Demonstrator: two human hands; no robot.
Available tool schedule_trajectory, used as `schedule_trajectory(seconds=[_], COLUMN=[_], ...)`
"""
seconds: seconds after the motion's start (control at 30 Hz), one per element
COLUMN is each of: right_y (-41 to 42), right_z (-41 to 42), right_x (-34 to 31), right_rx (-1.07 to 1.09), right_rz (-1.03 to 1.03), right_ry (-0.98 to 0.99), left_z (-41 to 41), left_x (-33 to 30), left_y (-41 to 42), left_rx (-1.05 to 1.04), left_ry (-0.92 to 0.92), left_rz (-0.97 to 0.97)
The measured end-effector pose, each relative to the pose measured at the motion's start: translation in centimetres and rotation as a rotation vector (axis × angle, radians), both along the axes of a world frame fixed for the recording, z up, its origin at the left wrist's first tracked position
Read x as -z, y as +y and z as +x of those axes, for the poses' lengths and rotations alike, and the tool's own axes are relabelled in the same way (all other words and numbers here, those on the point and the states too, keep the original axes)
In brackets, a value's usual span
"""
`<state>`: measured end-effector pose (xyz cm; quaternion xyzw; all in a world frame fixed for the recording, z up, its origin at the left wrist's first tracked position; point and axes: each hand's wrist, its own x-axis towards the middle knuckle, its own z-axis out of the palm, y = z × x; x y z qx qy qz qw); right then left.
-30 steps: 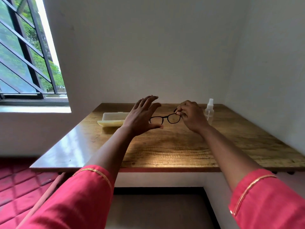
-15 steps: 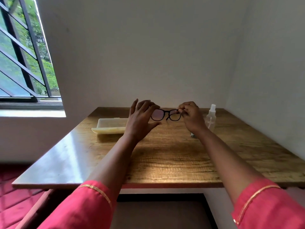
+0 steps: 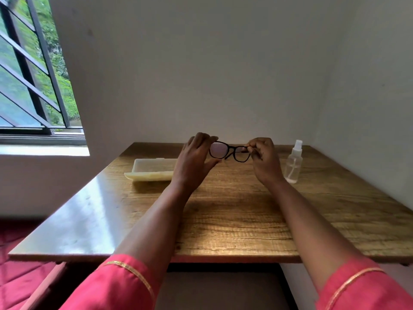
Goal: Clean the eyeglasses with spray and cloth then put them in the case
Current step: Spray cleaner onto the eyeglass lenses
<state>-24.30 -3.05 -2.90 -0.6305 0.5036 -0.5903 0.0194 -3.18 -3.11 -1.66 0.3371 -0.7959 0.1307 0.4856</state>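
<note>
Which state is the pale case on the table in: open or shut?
Open. The case lies on the table with its hollow tray facing up and its lid flap folded down in front.

Both my arms reach forward, forearms bare, pink sleeves at the elbows. My left hand (image 3: 194, 159) is raised with its back toward me, fingers (image 3: 202, 138) curled over the top and thumb underneath, closing on the eyeglasses (image 3: 230, 151) at their left end. My right hand (image 3: 264, 161) pinches the right end of the frame between thumb and fingertips (remaining fingers curled in). Wrists roughly level, hands near each other but apart.
</note>
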Motion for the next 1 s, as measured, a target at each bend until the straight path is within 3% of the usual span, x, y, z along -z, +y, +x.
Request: schedule_trajectory(seconds=[0.3,0.47,0.53,0.63,0.83,1.0], right_y=[0.6,2.7,3.2,3.5,3.4,4.0], right_z=[-0.5,-0.6,-0.9,-1.8,-2.8,-2.8], right_x=[-0.2,-1.3,-1.2,-0.6,0.6,0.2], right_rx=[0.068,0.614,0.809,0.914,0.823,0.741], right_rz=[-0.098,-0.313,-0.241,-0.031,0.330,0.395], right_ry=[0.105,0.433,0.390,0.279,0.187,0.138], left_z=[0.0,0.2,0.3,0.3,0.4,0.5], left_x=[-0.1,-0.3,-0.2,-0.1,-0.1,0.1], left_y=[-0.1,-0.2,-0.3,-0.3,-0.2,-0.2], left_rx=[0.063,0.065,0.060,0.049,0.040,0.048], left_ry=[0.046,0.101,0.102,0.107,0.135,0.145], left_rz=[0.063,0.090,0.087,0.090,0.110,0.124])
